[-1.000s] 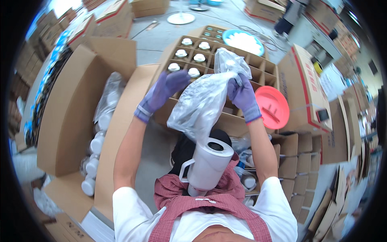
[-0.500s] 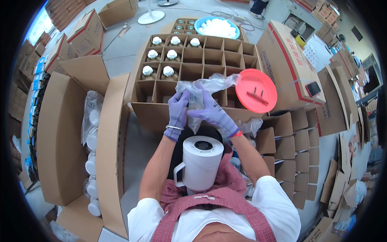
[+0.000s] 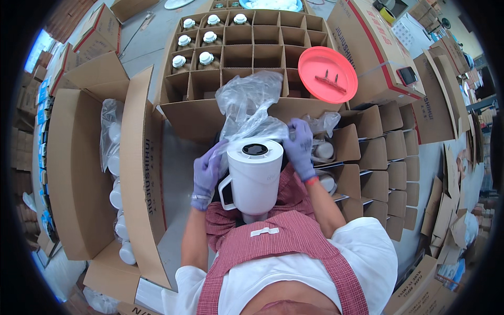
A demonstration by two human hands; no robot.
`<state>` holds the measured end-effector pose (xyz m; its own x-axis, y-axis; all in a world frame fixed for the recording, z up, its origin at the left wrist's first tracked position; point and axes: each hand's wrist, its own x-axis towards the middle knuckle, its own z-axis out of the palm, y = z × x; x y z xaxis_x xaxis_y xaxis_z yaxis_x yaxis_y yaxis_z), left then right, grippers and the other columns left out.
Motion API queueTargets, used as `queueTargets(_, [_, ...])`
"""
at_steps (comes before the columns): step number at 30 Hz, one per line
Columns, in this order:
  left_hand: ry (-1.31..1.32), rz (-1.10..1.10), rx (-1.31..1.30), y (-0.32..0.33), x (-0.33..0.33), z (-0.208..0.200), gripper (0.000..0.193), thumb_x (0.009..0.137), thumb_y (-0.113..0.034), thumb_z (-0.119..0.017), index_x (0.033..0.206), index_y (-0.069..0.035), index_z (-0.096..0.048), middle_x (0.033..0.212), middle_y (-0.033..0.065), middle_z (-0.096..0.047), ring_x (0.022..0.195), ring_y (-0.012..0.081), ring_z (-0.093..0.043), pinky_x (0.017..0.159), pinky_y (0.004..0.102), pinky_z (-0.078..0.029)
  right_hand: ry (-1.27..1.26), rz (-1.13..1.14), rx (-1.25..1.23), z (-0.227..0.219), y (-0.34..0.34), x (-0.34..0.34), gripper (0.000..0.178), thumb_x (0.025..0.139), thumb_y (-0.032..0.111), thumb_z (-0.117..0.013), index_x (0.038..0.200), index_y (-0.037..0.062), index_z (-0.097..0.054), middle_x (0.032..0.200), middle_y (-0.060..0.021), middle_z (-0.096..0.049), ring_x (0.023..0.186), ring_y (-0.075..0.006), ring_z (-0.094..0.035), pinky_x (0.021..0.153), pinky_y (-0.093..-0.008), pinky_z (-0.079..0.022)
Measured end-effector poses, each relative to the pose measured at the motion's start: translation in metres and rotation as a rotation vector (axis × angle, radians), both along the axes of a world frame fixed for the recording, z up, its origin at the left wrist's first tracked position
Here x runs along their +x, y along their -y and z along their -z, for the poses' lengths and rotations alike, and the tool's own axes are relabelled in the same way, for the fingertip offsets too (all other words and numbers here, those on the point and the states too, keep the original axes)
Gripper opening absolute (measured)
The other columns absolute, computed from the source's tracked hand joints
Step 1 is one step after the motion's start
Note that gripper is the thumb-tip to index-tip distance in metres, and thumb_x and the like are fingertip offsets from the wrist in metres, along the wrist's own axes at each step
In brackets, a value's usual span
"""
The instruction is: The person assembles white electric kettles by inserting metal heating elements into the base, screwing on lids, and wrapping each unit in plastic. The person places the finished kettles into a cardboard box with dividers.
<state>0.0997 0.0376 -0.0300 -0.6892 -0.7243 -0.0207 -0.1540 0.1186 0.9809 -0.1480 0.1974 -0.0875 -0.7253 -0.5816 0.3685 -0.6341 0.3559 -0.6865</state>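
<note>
A clear plastic bag (image 3: 247,102) is stretched between my two gloved hands, its loose end spread away from me toward the divided carton (image 3: 220,113). My left hand (image 3: 207,170) closes on the bag's left edge. My right hand (image 3: 299,147) pinches the opposite edge, fingers curled. Between them a white jug (image 3: 257,178), with a side handle and a round black piece in its top, stands on or near my lap. The bag's near edge reaches the jug's top rim; whether it goes behind or over the rim, I cannot tell. Beyond, white-capped bottles (image 3: 210,37) fill several cells.
A round red tray (image 3: 315,84) holding a small dark red tool lies on the divided carton's right corner. To my left is an open carton (image 3: 79,173) with wrapped white items. Cardboard dividers (image 3: 373,152) stand on the right, beside a tall carton (image 3: 362,47) bearing a phone (image 3: 407,76).
My hands have moved apart and nearer to me, one to each side of the jug. The bunched bag is now spread out between them. The view has tilted toward me.
</note>
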Motion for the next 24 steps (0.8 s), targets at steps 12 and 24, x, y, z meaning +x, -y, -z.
queueTargets(12, [-0.105,0.043,-0.09,-0.066,0.006,-0.007,0.057,0.098,-0.03,-0.052,0.144,0.003,-0.045,0.143,0.0198,-0.051,0.12,0.0299,-0.056,0.099,0.0398,-0.045,-0.097,-0.518,0.107,0.0,-0.152,0.12,0.047,0.082,0.035,-0.069,0.121,0.0116,-0.058,0.137,-0.0165,-0.05,0.13,-0.0368,-0.046,0.116,-0.0532,-0.029])
queueTargets(24, [-0.333,0.416,0.892,-0.193,-0.131,-0.06,0.03,0.105,-0.024,-0.047,0.126,-0.006,-0.058,0.092,0.0007,-0.061,0.081,0.0112,-0.06,0.07,0.0272,-0.052,-0.07,0.665,-0.359,-0.095,-0.23,0.138,0.092,0.062,0.025,-0.088,0.136,0.0035,-0.039,0.128,-0.0165,-0.046,0.118,-0.0306,-0.05,0.1,-0.0431,-0.043])
